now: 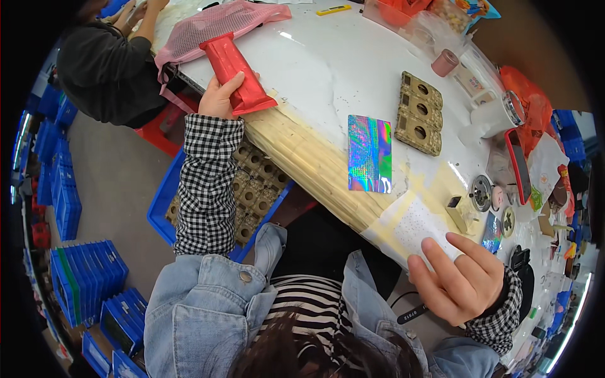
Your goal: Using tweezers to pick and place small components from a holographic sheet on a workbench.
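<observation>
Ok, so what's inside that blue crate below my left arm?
The blue crate holds brownish mottled panels with round holes. Your checkered left sleeve and the table edge cover some of it; what's behind those, or beneath the panels, can't be seen.

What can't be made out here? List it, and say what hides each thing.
All in the head view:
Inside of the red packet: hidden by its opaque wrapper.
Most fingers of the left hand: behind that packet.
Some patterned parts in the blue crate: covered by the checked sleeve.
What the co-worker's hands handle: too small, near the upper edge.
</observation>
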A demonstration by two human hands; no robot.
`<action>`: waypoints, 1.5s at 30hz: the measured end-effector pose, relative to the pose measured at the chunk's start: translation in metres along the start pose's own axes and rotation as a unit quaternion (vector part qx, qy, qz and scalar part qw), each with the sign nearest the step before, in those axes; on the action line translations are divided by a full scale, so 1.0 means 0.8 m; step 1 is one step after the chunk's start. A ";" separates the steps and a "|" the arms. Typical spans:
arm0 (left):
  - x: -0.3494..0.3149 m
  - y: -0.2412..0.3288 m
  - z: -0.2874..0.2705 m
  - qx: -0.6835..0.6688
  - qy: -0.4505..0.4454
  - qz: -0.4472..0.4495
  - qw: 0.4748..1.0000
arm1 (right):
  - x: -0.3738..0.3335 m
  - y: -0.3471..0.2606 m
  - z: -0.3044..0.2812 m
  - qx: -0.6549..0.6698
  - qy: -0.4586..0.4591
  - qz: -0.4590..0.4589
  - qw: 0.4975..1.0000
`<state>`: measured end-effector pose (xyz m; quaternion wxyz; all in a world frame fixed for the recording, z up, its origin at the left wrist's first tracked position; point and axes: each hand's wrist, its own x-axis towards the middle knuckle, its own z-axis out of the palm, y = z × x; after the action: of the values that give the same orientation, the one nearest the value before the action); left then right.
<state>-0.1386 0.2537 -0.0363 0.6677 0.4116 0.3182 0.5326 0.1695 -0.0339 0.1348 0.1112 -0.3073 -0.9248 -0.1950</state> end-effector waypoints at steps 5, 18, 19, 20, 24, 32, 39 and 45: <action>0.001 0.001 0.005 0.004 -0.010 -0.007 1.000 | -0.011 -0.004 -0.006 0.010 -0.016 0.030 0.999; -0.002 0.005 0.000 -0.096 -0.045 -0.021 0.994 | -0.019 -0.006 -0.003 0.024 -0.016 0.038 0.999; -0.004 0.006 -0.001 -0.156 -0.072 -0.028 0.985 | -0.021 -0.006 -0.003 0.025 -0.016 0.039 0.999; -0.011 0.011 0.007 -0.161 -0.045 -0.027 0.986 | -0.021 -0.005 -0.002 0.027 -0.014 0.041 0.999; -0.016 0.017 0.017 -0.215 -0.025 -0.037 0.975 | -0.023 -0.006 -0.004 0.025 -0.017 0.049 0.998; -0.011 0.001 0.046 0.154 0.092 0.180 0.967 | -0.028 -0.011 -0.007 0.018 -0.018 0.061 0.998; -0.028 0.016 0.094 0.390 0.144 0.235 0.879 | -0.035 -0.014 -0.008 0.018 -0.022 0.075 0.997; -0.018 -0.005 0.095 0.554 0.134 0.274 0.774 | -0.041 -0.020 -0.013 0.027 -0.043 0.104 0.993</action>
<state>-0.0746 0.2233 -0.0052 0.1000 0.7047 0.5180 0.4743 0.1868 -0.0675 0.1287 0.0993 -0.4069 -0.8965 -0.1441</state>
